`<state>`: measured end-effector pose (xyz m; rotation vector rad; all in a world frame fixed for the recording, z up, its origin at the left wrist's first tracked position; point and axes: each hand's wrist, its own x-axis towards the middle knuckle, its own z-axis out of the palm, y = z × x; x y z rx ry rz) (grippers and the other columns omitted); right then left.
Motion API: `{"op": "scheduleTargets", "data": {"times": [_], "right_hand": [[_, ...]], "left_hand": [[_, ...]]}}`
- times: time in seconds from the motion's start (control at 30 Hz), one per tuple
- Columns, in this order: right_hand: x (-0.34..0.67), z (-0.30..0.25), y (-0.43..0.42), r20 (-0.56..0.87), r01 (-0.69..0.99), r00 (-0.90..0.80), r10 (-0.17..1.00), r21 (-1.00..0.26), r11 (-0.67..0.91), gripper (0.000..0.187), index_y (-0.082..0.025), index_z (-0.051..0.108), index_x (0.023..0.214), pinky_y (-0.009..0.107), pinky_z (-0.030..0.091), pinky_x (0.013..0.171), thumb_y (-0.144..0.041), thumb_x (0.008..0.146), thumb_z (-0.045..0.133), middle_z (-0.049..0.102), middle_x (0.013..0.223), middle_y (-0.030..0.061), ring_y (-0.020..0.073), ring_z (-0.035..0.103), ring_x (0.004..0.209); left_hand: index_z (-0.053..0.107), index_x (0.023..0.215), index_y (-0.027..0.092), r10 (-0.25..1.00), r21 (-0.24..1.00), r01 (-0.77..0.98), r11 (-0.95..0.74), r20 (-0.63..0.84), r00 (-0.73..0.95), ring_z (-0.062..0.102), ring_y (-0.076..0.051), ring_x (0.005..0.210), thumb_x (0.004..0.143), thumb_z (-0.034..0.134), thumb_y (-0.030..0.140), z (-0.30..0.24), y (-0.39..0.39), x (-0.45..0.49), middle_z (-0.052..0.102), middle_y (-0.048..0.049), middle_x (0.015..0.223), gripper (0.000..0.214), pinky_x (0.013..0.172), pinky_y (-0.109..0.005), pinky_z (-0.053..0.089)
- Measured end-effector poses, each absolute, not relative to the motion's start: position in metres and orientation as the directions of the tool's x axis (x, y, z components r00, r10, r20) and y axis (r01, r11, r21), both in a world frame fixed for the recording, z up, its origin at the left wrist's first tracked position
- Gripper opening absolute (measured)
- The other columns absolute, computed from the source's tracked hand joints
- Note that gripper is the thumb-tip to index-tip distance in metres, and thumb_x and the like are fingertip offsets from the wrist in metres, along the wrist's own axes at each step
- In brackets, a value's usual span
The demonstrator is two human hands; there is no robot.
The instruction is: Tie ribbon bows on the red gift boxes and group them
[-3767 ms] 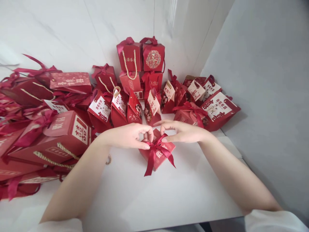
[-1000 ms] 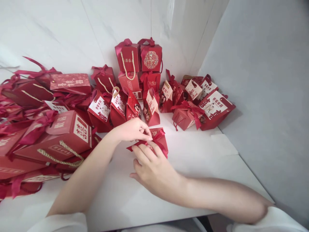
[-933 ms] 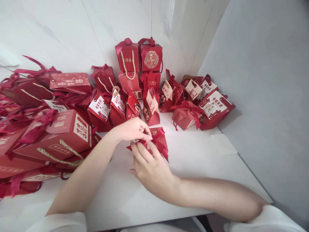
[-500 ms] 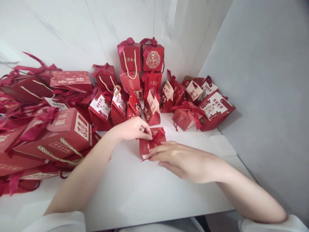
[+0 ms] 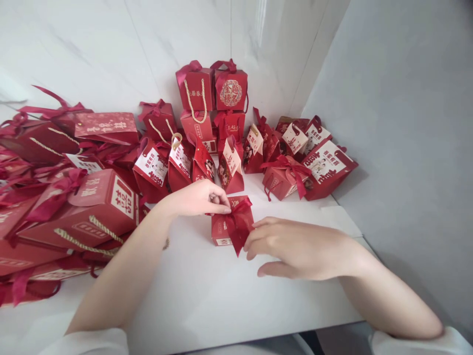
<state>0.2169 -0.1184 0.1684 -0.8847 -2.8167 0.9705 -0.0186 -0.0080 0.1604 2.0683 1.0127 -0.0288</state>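
Note:
A small red gift box (image 5: 220, 228) stands on the white table in front of me, tied with a dark red ribbon (image 5: 238, 228). One ribbon tail hangs down over the front of the box. My left hand (image 5: 201, 198) reaches across from the left and pinches the ribbon near the knot on top. To the right of the box is my right hand (image 5: 291, 246), its thumb apart from the fingers and nothing held. Its fingertips are close beside the ribbon tail; whether they touch it I cannot tell.
Many red gift boxes (image 5: 92, 202) are heaped at the left. A row of smaller boxes (image 5: 181, 162) stands behind my left hand, with stacked boxes (image 5: 231, 91) against the marbled wall. More boxes (image 5: 327, 170) sit at the right by the grey wall (image 5: 410, 123).
My right hand has moved right, away from the box front, and its fingers have come off it. The ribbon tail now hangs down the front. My left hand keeps its pinch.

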Motion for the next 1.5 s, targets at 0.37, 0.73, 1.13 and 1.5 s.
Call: {"op": "scheduleTargets", "data": {"times": [0.37, 0.73, 1.13, 1.5], "right_hand": [[0.238, 0.149, -0.087, -0.123, 0.715, -0.539, 0.833, -0.59, 0.375, 0.126, -0.034, -0.004, 0.158, 0.052, 0.04, 0.109, -0.059, 0.066, 0.079, 0.015, 0.165, 0.0076, 0.0377, 0.023, 0.149], [0.221, 0.138, -0.08, -0.193, 0.707, -0.564, 0.803, -0.615, 0.349, 0.122, -0.036, -0.01, 0.156, 0.038, 0.051, 0.084, -0.043, 0.071, 0.076, 0.027, 0.159, 0.0107, 0.032, 0.06, 0.116], [0.224, 0.14, -0.077, -0.225, 0.73, -0.564, 0.795, -0.585, 0.352, 0.122, -0.037, -0.007, 0.157, 0.031, 0.049, 0.071, -0.047, 0.068, 0.077, 0.034, 0.152, 0.0098, 0.0281, 0.063, 0.103], [0.226, 0.14, -0.08, -0.224, 0.745, -0.54, 0.811, -0.576, 0.336, 0.123, -0.037, -0.009, 0.156, 0.034, 0.052, 0.072, -0.041, 0.069, 0.077, 0.042, 0.145, 0.0106, 0.0239, 0.066, 0.089]], "left_hand": [[0.061, 0.124, 0.025, 0.759, 0.643, 0.685, -0.343, -0.24, 0.605, 0.06, -0.025, 0.111, 0.078, 0.063, 0.062, 0.16, -0.011, -0.022, 0.061, -0.008, 0.129, 0.059, 0.09, -0.034, 0.049], [0.049, 0.137, 0.028, 0.619, 0.653, 0.664, -0.365, -0.363, 0.697, 0.057, -0.027, 0.122, 0.076, 0.069, 0.057, 0.156, -0.008, -0.027, 0.058, -0.007, 0.136, 0.071, 0.1, -0.036, 0.045], [0.059, 0.085, 0.02, 0.604, 0.685, 0.59, -0.428, -0.269, 0.75, 0.058, -0.02, 0.107, 0.081, 0.052, 0.022, 0.168, -0.009, -0.032, 0.06, -0.0026, 0.118, 0.008, 0.098, -0.032, 0.044], [0.056, 0.126, 0.026, 0.693, 0.755, 0.599, -0.267, -0.282, 0.664, 0.056, -0.026, 0.122, 0.085, 0.058, 0.058, 0.155, -0.017, -0.021, 0.059, -0.008, 0.135, 0.052, 0.099, -0.036, 0.045]]}}
